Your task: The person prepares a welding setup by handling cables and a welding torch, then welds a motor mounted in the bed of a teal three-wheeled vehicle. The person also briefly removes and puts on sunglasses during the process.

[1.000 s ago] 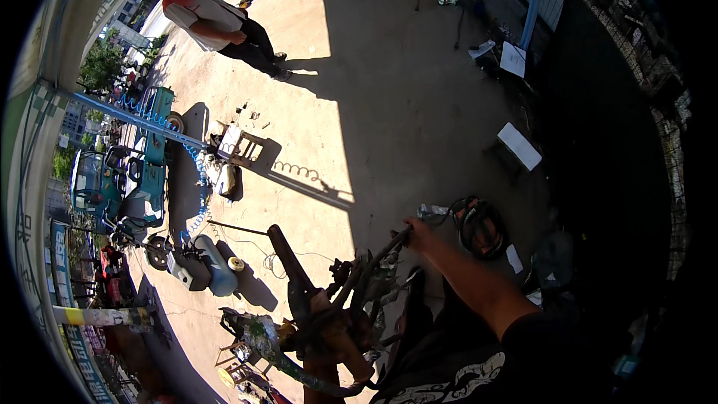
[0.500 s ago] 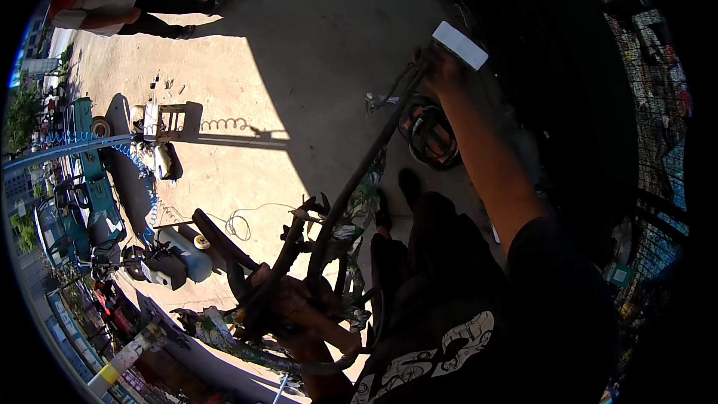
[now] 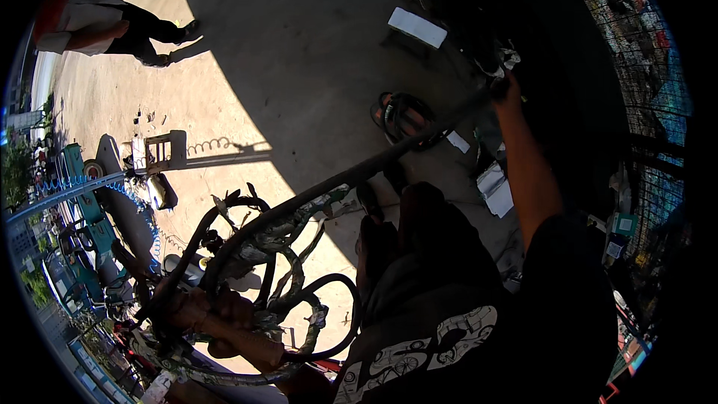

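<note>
Hose (image 3: 359,174) now slants above the floor (image 3: 292,67), longer and straighter: the right hand (image 3: 507,95), clenched on its far end, has reached outward, leaving more clear of the tangled loops (image 3: 317,318) the left hand (image 3: 213,318) grasps.

A long, thick, dark flexible hose (image 3: 359,171) stretches almost straight on a slant from my right fingers (image 3: 509,91), which grip its far end, down to my left side. There my left fingers (image 3: 233,305) clutch a tangled bundle of dark, bendy strands (image 3: 263,243), held up off the ground, its loops hanging open and tattered pale greenish wrapping clinging along parts of them. One rounded loop bulges toward my body.
</note>
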The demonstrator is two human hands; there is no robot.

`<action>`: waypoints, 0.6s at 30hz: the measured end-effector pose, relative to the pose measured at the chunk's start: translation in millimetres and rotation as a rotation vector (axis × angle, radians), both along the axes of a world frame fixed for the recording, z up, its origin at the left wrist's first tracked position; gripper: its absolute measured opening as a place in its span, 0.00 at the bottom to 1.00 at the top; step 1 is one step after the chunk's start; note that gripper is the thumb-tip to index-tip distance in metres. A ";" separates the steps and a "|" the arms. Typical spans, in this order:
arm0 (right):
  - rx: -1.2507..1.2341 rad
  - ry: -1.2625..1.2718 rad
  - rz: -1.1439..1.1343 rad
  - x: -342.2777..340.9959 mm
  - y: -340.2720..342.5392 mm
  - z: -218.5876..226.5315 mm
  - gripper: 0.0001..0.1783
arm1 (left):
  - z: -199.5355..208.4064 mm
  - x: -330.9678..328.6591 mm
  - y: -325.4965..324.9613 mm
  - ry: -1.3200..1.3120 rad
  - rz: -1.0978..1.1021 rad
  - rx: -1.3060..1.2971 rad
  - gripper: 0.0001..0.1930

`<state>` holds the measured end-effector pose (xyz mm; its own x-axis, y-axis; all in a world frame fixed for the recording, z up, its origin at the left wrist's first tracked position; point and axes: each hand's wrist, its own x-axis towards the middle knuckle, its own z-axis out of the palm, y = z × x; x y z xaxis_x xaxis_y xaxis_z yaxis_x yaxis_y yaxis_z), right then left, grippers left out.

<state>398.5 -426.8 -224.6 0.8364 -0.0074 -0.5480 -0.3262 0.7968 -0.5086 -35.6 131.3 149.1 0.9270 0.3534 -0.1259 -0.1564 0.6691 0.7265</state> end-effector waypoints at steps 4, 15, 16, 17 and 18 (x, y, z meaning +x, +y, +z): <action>-0.120 0.063 -0.108 -50.1 18.4 93.3 0.11 | -3.9 -16.1 32.1 -0.004 -0.046 0.092 0.20; -0.579 -0.231 0.683 -258.7 153.3 284.8 0.12 | -20.4 17.8 -4.7 0.016 -0.134 -0.176 0.30; -0.602 -0.282 0.745 -273.1 175.1 296.0 0.13 | -20.5 19.0 -7.9 0.016 -0.185 -0.215 0.31; -0.714 -0.385 0.853 -282.7 190.0 301.2 0.12 | -21.3 22.1 -13.5 0.008 -0.242 -0.305 0.33; -0.773 -0.524 0.898 -289.9 209.5 308.1 0.14 | -24.9 19.5 -13.8 -0.003 -0.261 -0.337 0.34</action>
<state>108.5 -217.3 83.5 0.8263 0.4990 -0.2612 -0.2135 -0.1515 -0.9651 -16.1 117.4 124.2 0.9804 0.0459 -0.1916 0.0483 0.8867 0.4598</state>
